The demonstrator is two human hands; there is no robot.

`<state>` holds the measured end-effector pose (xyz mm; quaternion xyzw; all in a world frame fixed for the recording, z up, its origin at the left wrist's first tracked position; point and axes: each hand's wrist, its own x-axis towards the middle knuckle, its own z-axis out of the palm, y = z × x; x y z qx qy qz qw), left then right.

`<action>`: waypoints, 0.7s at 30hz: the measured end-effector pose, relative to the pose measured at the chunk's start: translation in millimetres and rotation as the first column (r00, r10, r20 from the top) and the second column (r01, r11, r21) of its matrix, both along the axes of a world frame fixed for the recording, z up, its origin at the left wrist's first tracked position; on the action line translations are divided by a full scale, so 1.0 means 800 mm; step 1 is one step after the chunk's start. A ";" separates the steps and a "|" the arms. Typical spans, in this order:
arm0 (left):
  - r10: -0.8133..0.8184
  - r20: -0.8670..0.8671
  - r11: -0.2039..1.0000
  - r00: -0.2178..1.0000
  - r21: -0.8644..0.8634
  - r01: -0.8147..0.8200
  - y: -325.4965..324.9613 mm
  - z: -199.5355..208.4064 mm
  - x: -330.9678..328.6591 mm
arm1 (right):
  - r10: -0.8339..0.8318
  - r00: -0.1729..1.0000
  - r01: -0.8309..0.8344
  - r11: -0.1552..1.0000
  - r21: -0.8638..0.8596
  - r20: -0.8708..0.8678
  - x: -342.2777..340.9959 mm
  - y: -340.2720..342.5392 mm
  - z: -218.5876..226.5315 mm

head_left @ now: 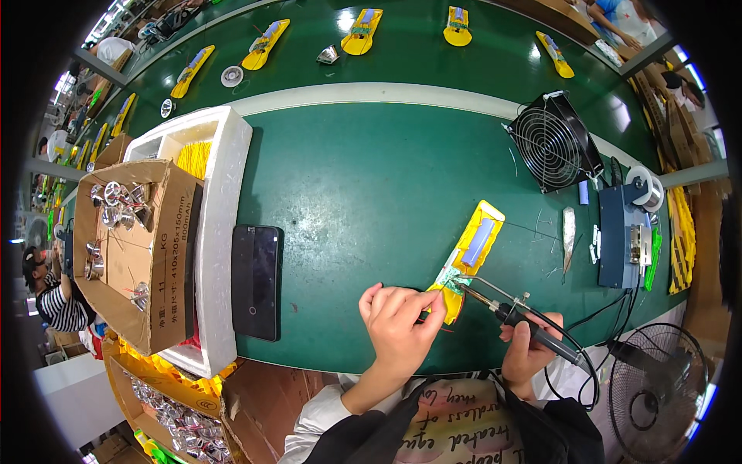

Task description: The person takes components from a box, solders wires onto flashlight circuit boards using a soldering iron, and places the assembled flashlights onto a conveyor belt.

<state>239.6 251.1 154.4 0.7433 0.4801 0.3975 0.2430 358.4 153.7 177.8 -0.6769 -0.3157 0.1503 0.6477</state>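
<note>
my left hand point(400, 321) is at the near end of a long yellow plastic shell point(487, 212), which lies slanted on the shiny green table point(348, 193) in front of me. my left thumb and first finger are bent in close together by a small green circuit board point(454, 280) in the shell, but i cannot tell if they pinch something thin. my right hand point(529, 352) is closed around a soldering tool with a black handle and a thin metal tip point(558, 344), and the tip points at the little board. a smooth blue-purple tube point(478, 241) sits in the shell, farther from me than the board. off to my right is a blue-gray metal box point(613, 236), with a roll of silver wire point(654, 193) at its far end. a square black fan point(550, 143) with round wire rings stands past it. on my left lies a flat black phone point(256, 282), just beside a white foam box point(224, 193). a brown cardboard box point(174, 255) with shiny silver cups point(116, 205) in it rests there too.
</note>
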 end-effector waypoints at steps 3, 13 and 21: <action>0.003 0.003 1.000 1.000 0.003 -0.003 0.000 0.000 0.000 | 0.008 1.000 -0.008 0.999 -0.036 0.018 0.000 0.000 0.005; -0.009 -0.060 1.000 0.998 -0.005 0.009 -0.003 0.002 0.002 | -0.072 0.997 0.070 0.996 0.053 0.040 0.007 -0.009 0.006; -0.017 -0.096 0.999 0.995 0.035 0.020 -0.005 0.001 0.005 | -0.183 0.983 0.182 0.982 0.054 0.028 0.029 -0.029 0.004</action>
